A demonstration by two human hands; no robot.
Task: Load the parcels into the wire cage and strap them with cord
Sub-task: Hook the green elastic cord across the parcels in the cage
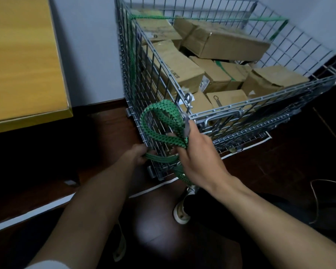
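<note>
The wire cage point(260, 97) stands on the dark floor point(105, 136) and holds brown cardboard parcels point(184, 74) piled loosely, with one tilted parcel point(221, 41) lying on top at the back. A green cord point(163, 113) runs along the cage's far rim and loops at its near corner. The right grip point(200, 158) is curled round those loops and a metal hook point(187, 126). The left grip point(138, 154) clutches a lower stretch against the cage wall. A yellow bench point(23, 65) stands to the left.

L sleeve point(47, 265) white, shoe point(179, 214) white (dk trousers point(194, 205)).
</note>
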